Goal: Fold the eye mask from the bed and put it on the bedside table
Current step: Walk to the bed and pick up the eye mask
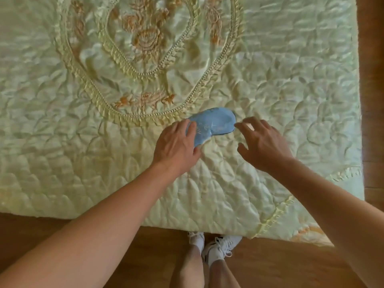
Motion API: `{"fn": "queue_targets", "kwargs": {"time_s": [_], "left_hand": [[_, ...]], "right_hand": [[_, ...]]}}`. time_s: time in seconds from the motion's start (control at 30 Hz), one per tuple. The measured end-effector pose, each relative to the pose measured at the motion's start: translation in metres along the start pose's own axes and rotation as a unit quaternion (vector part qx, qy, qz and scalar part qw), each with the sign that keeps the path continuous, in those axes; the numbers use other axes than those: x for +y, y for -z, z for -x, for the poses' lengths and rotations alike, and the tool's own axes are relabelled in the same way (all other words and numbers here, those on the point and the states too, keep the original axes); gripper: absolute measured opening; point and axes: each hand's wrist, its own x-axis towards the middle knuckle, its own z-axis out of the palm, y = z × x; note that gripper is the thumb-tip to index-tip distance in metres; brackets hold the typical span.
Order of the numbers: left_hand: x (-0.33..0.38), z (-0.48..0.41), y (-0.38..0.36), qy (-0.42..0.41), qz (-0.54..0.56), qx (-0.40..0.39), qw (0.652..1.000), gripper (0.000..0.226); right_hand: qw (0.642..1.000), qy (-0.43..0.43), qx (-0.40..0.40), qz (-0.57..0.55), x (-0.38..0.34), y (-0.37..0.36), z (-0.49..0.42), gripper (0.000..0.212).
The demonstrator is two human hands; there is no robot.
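A light blue eye mask (216, 122) with pale print and a dark edge lies flat on the pale green quilted bedspread (83, 152). My left hand (176, 145) rests palm down on the mask's left end, thumb tucked by its lower edge. My right hand (261, 142) hovers just right of the mask with fingers spread, its fingertips touching or almost touching the mask's right end. The bedside table is not in view.
The bedspread has a ruffled oval with orange embroidered flowers (147, 36) in its middle. Wooden floor (372, 100) runs along the right side and the near edge of the bed. My legs and white shoes (218, 246) stand at the bed's near edge.
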Motion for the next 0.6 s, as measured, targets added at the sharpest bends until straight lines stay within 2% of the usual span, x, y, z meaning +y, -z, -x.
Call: {"fn": "queue_targets", "kwargs": {"time_s": [0.23,0.4,0.47,0.6], "left_hand": [[-0.007,-0.045,-0.072,-0.028,-0.027,0.012,0.999,0.065],[-0.010,-0.056,-0.085,-0.024,-0.021,0.038,0.999,0.065],[-0.007,-0.061,-0.084,-0.030,-0.042,0.048,0.997,0.056],[0.000,-0.071,-0.077,-0.029,-0.057,0.057,0.996,0.037]], "right_hand": [[0.993,0.085,0.073,0.036,0.007,-0.059,-0.065,0.066],[0.992,0.107,0.026,0.063,0.008,-0.080,-0.084,0.078],[0.992,0.108,0.030,0.066,0.009,-0.083,-0.086,0.075],[0.990,0.109,0.083,0.041,0.009,-0.085,-0.087,0.049]]}}
